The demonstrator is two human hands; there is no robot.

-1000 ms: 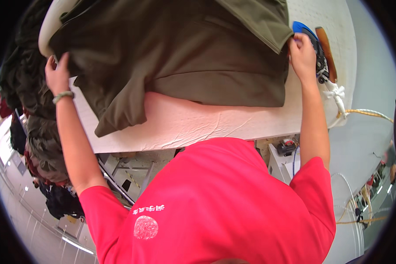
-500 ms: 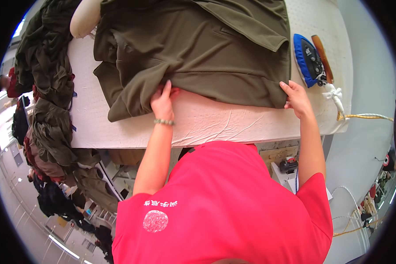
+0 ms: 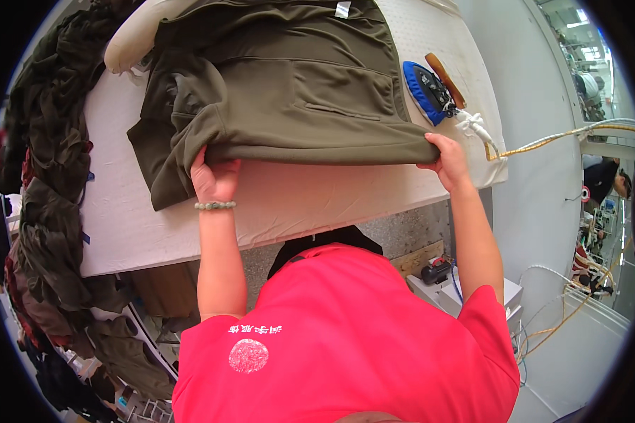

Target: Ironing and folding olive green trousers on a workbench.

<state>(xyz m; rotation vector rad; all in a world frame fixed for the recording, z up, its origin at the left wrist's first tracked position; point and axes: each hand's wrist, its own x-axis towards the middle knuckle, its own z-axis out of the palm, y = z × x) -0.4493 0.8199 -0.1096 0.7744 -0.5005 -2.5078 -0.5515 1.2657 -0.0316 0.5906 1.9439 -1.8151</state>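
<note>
An olive jacket [image 3: 275,106] lies across a white padded bench [image 3: 137,240], its near side toward the front edge. The left hand [image 3: 216,180], palm up, holds that side, fingers hidden underneath; the right hand [image 3: 448,162] pinches its right end between thumb and fingers. A blue-rimmed iron [image 3: 428,93] rests near the bench's right edge.

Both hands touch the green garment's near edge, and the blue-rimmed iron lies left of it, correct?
No, the head view shows the blue-rimmed iron lying right of the green garment; the left hand and right hand do touch its near edge.
</note>
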